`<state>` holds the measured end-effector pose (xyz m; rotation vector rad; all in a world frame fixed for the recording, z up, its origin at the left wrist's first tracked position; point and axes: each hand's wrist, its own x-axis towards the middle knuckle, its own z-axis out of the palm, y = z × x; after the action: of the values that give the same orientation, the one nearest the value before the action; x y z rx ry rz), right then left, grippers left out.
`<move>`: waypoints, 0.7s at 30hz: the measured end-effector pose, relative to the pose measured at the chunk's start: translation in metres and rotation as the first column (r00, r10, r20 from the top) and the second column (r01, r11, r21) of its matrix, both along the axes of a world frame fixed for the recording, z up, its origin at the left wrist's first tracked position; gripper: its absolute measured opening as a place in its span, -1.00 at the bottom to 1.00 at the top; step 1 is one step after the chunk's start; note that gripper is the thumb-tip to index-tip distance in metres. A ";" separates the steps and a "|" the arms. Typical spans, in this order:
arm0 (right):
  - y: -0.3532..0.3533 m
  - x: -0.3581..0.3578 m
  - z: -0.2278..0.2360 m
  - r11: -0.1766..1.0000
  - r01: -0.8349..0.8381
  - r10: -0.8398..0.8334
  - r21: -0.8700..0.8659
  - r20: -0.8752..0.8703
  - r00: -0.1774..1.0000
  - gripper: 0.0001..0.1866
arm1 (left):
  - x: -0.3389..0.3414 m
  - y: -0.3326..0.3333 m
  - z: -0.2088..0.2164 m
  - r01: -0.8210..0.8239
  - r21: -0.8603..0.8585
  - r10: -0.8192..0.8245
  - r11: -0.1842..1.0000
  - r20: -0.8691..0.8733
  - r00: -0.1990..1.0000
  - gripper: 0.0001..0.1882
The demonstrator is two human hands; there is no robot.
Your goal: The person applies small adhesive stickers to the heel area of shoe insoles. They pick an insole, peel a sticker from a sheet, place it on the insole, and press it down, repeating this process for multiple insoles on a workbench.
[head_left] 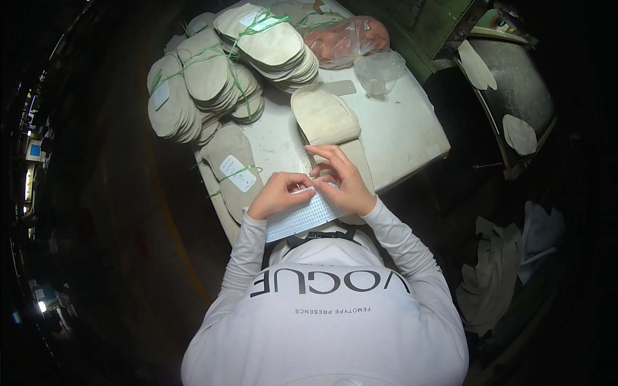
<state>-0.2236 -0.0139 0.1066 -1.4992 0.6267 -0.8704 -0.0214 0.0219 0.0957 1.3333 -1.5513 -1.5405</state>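
Observation:
A white sheet printed with rows of small marks [302,217], perhaps a label sheet, lies slanted close to my body. My left hand [282,195] pinches its upper edge between thumb and curled fingers. My right hand [342,180] is at the same edge, thumb and fingers closing on it beside the left fingertips; anything smaller between them is too small to make out. Just beyond my hands is a stack of cream, rounded fabric pieces [327,117]. To the left lies a grey-beige bundle [226,154] tied with green string, bearing a white tag [238,173].
Several tied stacks of beige cut pieces [206,74] crowd the table's far left. A clear bag of orange-brown pieces [347,42] sits at the back. The white table [412,128] ends at the right, near a green machine [418,32] and a dark tray [515,83] with loose pieces.

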 end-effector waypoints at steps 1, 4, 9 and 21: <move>0.000 0.000 -0.001 0.997 0.025 -0.030 0.073 0.070 0.997 -0.37 | 0.001 0.001 -0.002 -0.007 -0.021 0.007 1.000 0.021 1.000 -0.84; -0.006 -0.005 -0.003 0.973 0.081 -0.125 0.216 0.201 0.972 -0.49 | 0.014 0.001 -0.013 -0.181 -0.014 0.181 0.983 -0.010 0.983 -0.84; -0.023 -0.033 -0.011 0.966 0.252 -0.257 -0.053 -0.194 0.947 -0.82 | 0.047 -0.006 -0.036 -0.668 0.041 0.659 0.743 -0.220 0.719 -0.75; -0.025 -0.009 -0.037 0.661 0.092 -0.526 -0.745 -0.372 0.765 -0.92 | -0.040 0.019 -0.015 0.272 -0.594 -0.134 0.757 0.265 0.955 -0.85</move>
<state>-0.2328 -0.0394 0.0695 -2.4477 1.1210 -0.9960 -0.0612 0.0414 0.0805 0.9686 -2.1552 -0.8574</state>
